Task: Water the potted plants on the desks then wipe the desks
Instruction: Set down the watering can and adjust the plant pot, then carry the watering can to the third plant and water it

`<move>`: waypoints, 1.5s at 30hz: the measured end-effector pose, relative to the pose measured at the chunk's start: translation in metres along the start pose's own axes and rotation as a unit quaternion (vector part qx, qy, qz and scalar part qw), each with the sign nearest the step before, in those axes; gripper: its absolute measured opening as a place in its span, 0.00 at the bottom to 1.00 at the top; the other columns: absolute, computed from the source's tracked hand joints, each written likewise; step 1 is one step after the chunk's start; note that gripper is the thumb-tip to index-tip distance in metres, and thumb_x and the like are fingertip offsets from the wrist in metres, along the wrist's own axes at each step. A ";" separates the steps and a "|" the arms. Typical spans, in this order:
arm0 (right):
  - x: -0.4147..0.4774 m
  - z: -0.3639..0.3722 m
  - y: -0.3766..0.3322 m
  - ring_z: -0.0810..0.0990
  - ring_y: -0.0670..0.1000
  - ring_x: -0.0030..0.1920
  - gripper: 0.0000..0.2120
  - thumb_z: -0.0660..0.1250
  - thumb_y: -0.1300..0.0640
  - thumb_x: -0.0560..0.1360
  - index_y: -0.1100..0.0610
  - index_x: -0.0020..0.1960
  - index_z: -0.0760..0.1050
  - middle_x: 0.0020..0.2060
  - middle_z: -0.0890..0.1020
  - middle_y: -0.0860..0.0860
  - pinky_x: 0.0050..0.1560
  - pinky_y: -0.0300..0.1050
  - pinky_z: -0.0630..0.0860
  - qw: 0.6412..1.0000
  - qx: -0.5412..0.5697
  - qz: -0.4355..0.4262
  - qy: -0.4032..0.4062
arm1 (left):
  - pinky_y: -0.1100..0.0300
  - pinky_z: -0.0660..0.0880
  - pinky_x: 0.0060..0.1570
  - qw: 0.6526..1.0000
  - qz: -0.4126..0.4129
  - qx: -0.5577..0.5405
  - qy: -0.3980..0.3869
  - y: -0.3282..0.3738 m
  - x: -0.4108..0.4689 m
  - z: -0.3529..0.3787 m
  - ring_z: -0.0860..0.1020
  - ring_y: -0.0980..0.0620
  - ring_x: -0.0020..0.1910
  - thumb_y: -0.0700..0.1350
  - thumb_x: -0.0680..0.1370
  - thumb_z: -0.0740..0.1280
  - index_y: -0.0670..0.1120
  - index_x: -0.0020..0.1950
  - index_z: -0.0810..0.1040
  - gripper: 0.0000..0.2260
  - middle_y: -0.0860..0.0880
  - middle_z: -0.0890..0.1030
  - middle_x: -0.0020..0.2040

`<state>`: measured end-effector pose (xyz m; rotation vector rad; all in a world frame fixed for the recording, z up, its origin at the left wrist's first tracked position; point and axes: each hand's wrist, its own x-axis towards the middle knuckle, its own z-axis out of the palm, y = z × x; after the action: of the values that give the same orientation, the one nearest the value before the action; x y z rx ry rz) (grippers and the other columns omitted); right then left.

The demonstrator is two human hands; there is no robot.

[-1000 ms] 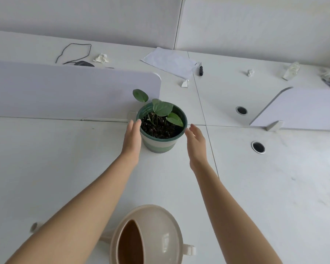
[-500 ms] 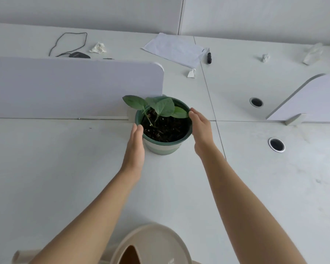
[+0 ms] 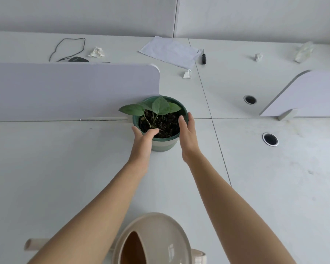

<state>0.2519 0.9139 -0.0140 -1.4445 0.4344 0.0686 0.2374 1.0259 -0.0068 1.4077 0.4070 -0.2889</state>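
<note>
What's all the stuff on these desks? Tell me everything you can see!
pot: 1, green, middle, at the left divider's end
plant: 1, green leaves, in the pot's dark soil
watering can: 1, beige, bottom edge
dividers: 2, pale lilac, left and right
paper sheet: 1, white, far desk
paper scrap: 1, white, near the sheet's corner
pen: 1, black, right of the sheet
crumpled tissues: 2, white, far desks
wrapper: 1, whitish, far right
cable: 1, black, far left
cable holes: 2, dark, right desks
desks: white, pushed together
left hand: 1, grips the pot's rim
right hand: 1, holds the opposite rim
</note>
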 end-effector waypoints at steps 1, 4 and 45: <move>0.002 -0.001 -0.003 0.57 0.45 0.73 0.27 0.53 0.49 0.80 0.51 0.76 0.48 0.75 0.56 0.46 0.63 0.35 0.55 1.000 -0.016 0.002 -0.009 | 0.52 0.52 0.73 1.000 0.000 0.002 -0.001 0.000 -0.002 0.000 0.55 0.54 0.75 0.47 0.76 0.62 0.50 0.76 0.40 0.37 0.53 0.54 0.77; -0.001 -0.005 -0.008 0.53 0.45 0.74 0.28 0.51 0.47 0.80 0.49 0.76 0.44 0.76 0.52 0.44 0.64 0.36 0.53 0.998 -0.043 0.009 -0.034 | 0.53 0.57 0.70 1.000 -0.006 0.023 -0.004 0.002 -0.008 -0.006 0.59 0.51 0.73 0.46 0.76 0.61 0.49 0.76 0.50 0.31 0.53 0.62 0.73; -0.294 -0.027 0.077 0.59 0.49 0.73 0.28 0.55 0.44 0.77 0.52 0.74 0.56 0.73 0.61 0.50 0.70 0.46 0.58 0.978 -0.188 0.016 0.091 | 0.52 0.65 0.57 0.997 -0.013 -0.081 0.014 -0.095 -0.182 -0.170 0.70 0.46 0.61 0.44 0.79 0.60 0.44 0.65 0.68 0.15 0.47 0.70 0.59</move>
<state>-0.0490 0.9612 0.0079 -1.8251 0.6195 0.0457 0.0159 1.1716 -0.0305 1.2500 0.4618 -0.2529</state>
